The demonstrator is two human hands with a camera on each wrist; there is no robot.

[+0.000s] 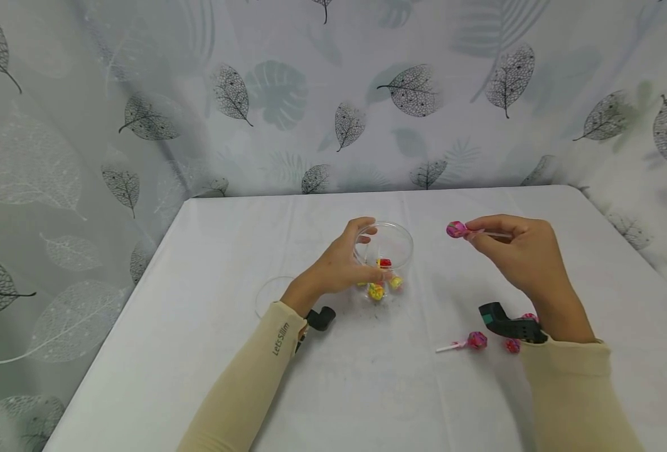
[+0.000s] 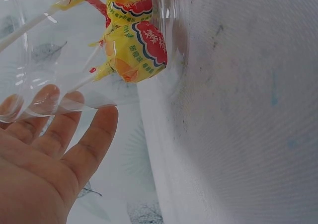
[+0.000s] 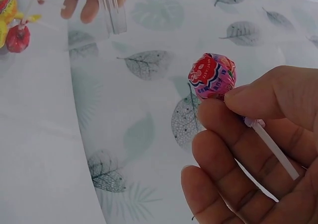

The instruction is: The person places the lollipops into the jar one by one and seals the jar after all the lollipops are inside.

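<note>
My left hand (image 1: 339, 260) grips a clear round jar (image 1: 394, 242) above the middle of the white table, thumb on the near side and fingers on the far side. Several lollipops in yellow wrappers (image 2: 139, 55) lie at the bottom of the jar, with a red-wrapped one (image 3: 18, 39) among them. To the right of the jar and apart from it, my right hand (image 1: 522, 251) pinches a pink-wrapped lollipop (image 3: 213, 76) between thumb and index finger, just below its candy head. The white stick runs back across the palm, and the other fingers are loosely bent.
Below my right hand, a pink lollipop (image 1: 477, 340) lies on the white table (image 1: 367, 389); two more pink wrappers (image 1: 512, 346) show partly behind the wrist. A clear round lid (image 1: 257, 300) lies left, partly behind my left forearm. Leaf-patterned curtains (image 1: 288, 94) surround the table.
</note>
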